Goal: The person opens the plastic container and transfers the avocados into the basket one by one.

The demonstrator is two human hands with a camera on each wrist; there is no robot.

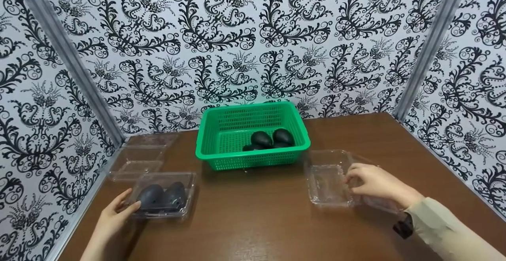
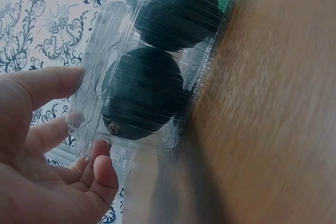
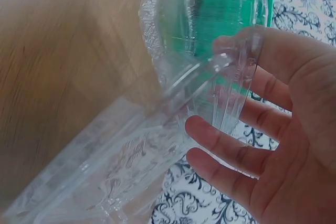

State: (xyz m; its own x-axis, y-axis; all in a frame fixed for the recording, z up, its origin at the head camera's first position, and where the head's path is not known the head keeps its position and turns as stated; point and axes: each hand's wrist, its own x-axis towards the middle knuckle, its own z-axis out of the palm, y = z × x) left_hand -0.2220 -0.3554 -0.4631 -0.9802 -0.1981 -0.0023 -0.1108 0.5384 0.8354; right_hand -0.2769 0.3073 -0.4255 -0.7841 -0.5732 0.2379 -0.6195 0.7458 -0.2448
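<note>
A closed clear plastic clamshell container [image 1: 164, 174] holds two dark avocados [image 2: 144, 93], a stem nub showing on one. My left hand [image 1: 114, 215] grips its left edge, the thumb on the near corner and the fingers behind the rim; some fingertips curl close below the edge in the left wrist view. On the right, a second clear clamshell container [image 1: 326, 188] lies open with nothing inside. My right hand [image 1: 369, 182] pinches its plastic edge between thumb and forefinger, the other fingers loosely bent, and its lid [image 3: 121, 156] slants beneath them.
A green perforated basket [image 1: 253, 158] stands at the back middle with several more avocados [image 1: 261, 139] in its right part. Another open clear container [image 1: 138, 162] lies at the back left. Patterned walls [image 1: 237, 35] enclose the brown table [image 1: 245, 221] at the back and sides.
</note>
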